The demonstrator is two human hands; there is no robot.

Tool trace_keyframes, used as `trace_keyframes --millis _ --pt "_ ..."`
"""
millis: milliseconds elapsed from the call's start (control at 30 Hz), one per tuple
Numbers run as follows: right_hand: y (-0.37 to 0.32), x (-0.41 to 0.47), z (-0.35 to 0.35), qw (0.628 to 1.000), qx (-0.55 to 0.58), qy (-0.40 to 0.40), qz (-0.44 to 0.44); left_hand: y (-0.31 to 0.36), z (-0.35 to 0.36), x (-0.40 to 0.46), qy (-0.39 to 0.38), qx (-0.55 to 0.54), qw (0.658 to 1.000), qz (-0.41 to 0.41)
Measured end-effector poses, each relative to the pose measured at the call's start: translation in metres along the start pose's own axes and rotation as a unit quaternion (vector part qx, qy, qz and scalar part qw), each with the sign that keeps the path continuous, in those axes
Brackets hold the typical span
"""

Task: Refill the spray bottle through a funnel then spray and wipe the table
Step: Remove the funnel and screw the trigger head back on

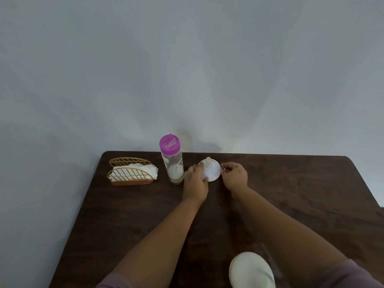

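Gold napkin holder (131,172), far left of desk (124,215). Purple-capped bottle (172,161), upright. Left hand (195,181): fingers grip funnel (210,170) (inverted, spout up). Right hand (234,176) pinches its tab; we should flip it before seating.

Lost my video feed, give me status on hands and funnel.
Left hand and right hand both gripping the upside-down white plastic funnel on the dark wooden table. Nothing obstructing.

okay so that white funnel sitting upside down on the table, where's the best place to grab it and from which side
Take the funnel by its narrow spout, coming from above. It sits wide mouth down with the spout pointing up, so the spout is free for a pinch grip, while the broad rim lies flat on the table.
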State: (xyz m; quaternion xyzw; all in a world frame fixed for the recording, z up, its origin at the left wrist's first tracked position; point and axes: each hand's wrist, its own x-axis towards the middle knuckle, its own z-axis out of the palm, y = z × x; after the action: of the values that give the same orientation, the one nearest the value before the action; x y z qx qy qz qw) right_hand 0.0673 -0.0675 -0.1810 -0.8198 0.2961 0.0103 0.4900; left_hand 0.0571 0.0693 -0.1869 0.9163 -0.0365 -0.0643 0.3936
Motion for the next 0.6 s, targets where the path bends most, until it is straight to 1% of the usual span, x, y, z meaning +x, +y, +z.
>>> trace_keyframes --millis 100,233,400,600 --pt "0.002 0.002 0.0 1.0 -0.024 -0.02 -0.006 0.0 0.0 0.0 -0.007 0.015 1.0 -0.004" --pt "-0.002 -0.005 -0.005 0.997 -0.057 -0.034 -0.026 0.003 0.0 -0.006 -0.019 -0.004 1.0 -0.017" --pt "-0.001 -0.023 -0.025 0.998 -0.043 -0.015 -0.031 0.021 0.002 -0.047 -0.003 0.024 1.0 -0.01" --pt "0.005 -0.076 -0.062 1.0 -0.003 -0.004 -0.027 0.054 -0.002 -0.102 0.034 0.078 0.996 0.002"
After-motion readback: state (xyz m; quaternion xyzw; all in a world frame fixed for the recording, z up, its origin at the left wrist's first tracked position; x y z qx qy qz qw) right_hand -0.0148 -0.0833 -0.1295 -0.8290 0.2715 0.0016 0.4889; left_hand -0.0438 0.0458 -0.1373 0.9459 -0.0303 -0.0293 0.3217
